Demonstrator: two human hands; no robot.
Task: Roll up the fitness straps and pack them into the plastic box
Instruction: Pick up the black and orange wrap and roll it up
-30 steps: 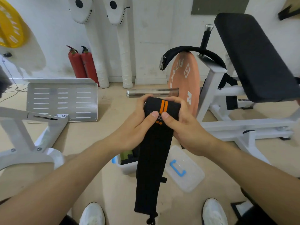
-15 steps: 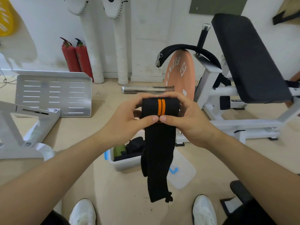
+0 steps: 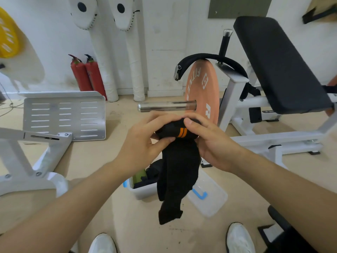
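Observation:
A black fitness strap (image 3: 177,167) with two orange stripes is partly rolled at its top end and hangs loose below. My left hand (image 3: 144,141) grips the roll from the left, thumb pressed on the front. My right hand (image 3: 211,141) holds it from the right with fingers over the top. Beneath the strap on the floor sits the clear plastic box (image 3: 141,191) with blue clips, holding dark and green rolled straps. Its clear lid (image 3: 211,198) with a blue handle lies flat to the right of the box.
An orange weight plate (image 3: 202,92) on a steel bar (image 3: 164,107) stands just beyond my hands. A white bench frame with a black pad (image 3: 277,66) fills the right. A metal footplate (image 3: 63,117) and white frame lie left. My white shoes (image 3: 238,238) are at the bottom.
The roll at the top has grown and the hanging tail has become shorter, its end lifting off the floor area. Both hands have turned the roll further.

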